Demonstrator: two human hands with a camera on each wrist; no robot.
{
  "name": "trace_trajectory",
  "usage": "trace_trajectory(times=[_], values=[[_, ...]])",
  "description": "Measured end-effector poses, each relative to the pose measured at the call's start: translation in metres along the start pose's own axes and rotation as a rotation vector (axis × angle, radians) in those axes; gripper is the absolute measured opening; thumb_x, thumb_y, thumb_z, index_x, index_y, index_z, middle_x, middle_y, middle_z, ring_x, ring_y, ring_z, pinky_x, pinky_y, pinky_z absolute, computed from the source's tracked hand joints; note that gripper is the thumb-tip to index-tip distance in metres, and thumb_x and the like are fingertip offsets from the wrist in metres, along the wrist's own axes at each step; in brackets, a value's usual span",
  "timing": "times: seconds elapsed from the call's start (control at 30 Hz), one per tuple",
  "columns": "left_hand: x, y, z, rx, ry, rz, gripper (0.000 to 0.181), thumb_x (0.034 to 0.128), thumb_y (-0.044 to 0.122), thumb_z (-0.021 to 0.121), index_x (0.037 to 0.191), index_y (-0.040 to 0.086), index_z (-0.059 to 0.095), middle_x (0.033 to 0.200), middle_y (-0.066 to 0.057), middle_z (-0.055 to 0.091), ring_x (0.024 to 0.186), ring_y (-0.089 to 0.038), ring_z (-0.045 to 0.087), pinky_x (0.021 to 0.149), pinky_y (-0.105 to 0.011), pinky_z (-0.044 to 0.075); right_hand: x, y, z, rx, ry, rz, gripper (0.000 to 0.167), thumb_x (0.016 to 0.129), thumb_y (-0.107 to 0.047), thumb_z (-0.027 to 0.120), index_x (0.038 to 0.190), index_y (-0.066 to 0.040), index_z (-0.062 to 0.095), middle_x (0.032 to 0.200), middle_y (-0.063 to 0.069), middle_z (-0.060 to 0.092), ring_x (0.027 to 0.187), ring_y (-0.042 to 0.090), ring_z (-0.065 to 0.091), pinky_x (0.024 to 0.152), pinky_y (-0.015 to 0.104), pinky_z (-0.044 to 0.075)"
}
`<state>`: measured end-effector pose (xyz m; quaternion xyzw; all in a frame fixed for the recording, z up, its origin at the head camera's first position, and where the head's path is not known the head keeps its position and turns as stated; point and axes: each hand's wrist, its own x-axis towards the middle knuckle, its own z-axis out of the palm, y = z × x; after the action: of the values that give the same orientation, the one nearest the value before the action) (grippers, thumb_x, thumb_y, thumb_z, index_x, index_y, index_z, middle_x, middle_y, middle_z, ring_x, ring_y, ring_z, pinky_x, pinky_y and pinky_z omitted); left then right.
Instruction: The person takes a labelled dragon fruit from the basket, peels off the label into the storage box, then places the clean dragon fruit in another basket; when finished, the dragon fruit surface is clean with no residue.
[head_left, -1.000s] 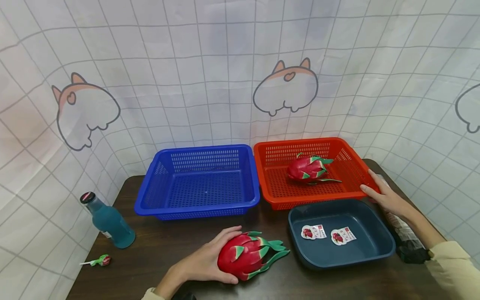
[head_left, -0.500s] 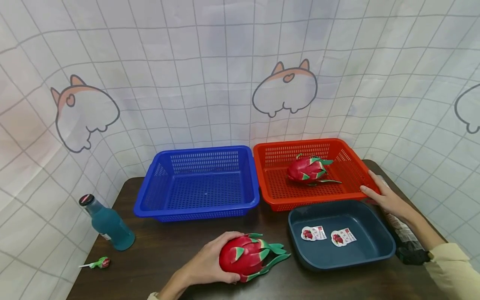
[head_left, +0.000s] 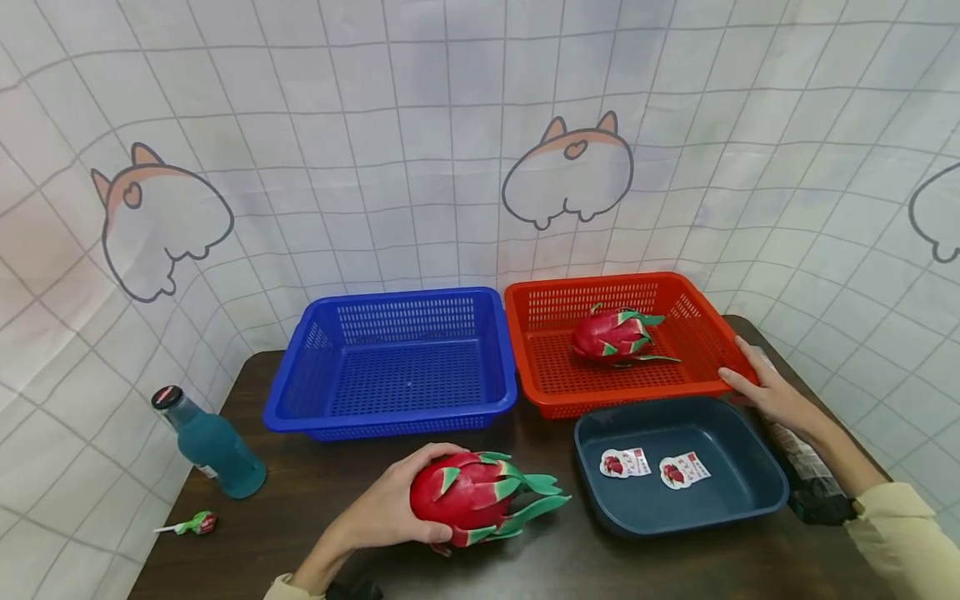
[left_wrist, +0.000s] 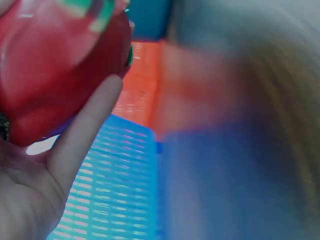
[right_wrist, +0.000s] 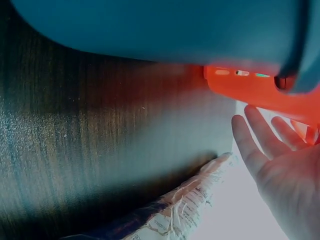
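Observation:
My left hand (head_left: 386, 508) grips a red dragon fruit (head_left: 472, 496) with green leaf tips. It is in front of the blue basket, low over the dark table. In the left wrist view the thumb lies along the dragon fruit (left_wrist: 55, 70). A second dragon fruit (head_left: 611, 333) lies in the red basket (head_left: 555, 375). At that basket's front right corner rests my right hand (head_left: 772, 392). The right wrist view shows straight, spread fingers (right_wrist: 262, 132) beside the red basket (right_wrist: 250, 90); the thumb is hidden there.
The blue basket (head_left: 397, 422) stands left of the red one. In front of the red basket is a dark blue tray (head_left: 675, 517) with two fruit-printed labels (head_left: 682, 471). A teal bottle (head_left: 217, 450) and a lollipop (head_left: 198, 523) sit at left. A crinkled plastic bag (head_left: 806, 454) lies at right.
My left hand has moved left and slightly up in the head view, carrying the dragon fruit away from the dark blue tray. The right hand stays at the red basket's corner.

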<state>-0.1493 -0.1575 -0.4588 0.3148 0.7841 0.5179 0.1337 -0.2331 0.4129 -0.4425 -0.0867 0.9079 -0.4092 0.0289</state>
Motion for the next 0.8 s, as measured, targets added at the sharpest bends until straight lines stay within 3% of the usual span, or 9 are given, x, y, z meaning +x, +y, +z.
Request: trace_trajectory(times=[0.2,0.4,0.6,0.8], values=[[-0.001,0.020,-0.005,-0.119,0.012,0.076,0.071,0.0780,0.021,0.077,0.140,0.025,0.041,0.134,-0.003,0.054,0.116,-0.022,0.056,0.081,-0.029,0.059,0.002,0.002,-0.001,-0.016,-0.003,0.010,0.079,0.103,-0.024,0.044,0.154,-0.008,-0.014,0.148,0.037,0.018,0.120,0.052,0.039,0.081,0.052,0.057],[0.013,0.034,-0.004,-0.085,0.053,0.126,0.076,0.0776,0.021,0.078,0.143,0.022,0.039,0.138,-0.003,0.051,0.118,-0.024,0.054,0.082,-0.028,0.058,0.001,0.000,0.001,-0.012,0.006,0.006,0.080,0.102,-0.026,0.045,0.154,-0.008,-0.012,0.148,0.037,0.019,0.119,0.053,0.040,0.079,0.052,0.058],[0.044,0.052,0.004,-0.017,0.081,0.205,0.078,0.0786,0.026,0.079,0.145,0.026,0.038,0.142,0.000,0.046,0.125,-0.025,0.049,0.084,-0.027,0.057,0.003,0.000,0.002,-0.016,0.012,-0.015,0.080,0.102,-0.026,0.046,0.154,-0.007,-0.011,0.147,0.037,0.019,0.118,0.054,0.041,0.079,0.054,0.057],[0.091,0.072,0.006,0.043,0.094,0.231,0.075,0.0781,0.030,0.079,0.142,0.031,0.039,0.139,0.003,0.048,0.124,-0.021,0.050,0.084,-0.028,0.057,-0.001,0.001,0.001,-0.029,0.021,-0.010,0.080,0.102,-0.027,0.046,0.155,-0.007,-0.011,0.147,0.037,0.022,0.119,0.054,0.041,0.080,0.056,0.056]])
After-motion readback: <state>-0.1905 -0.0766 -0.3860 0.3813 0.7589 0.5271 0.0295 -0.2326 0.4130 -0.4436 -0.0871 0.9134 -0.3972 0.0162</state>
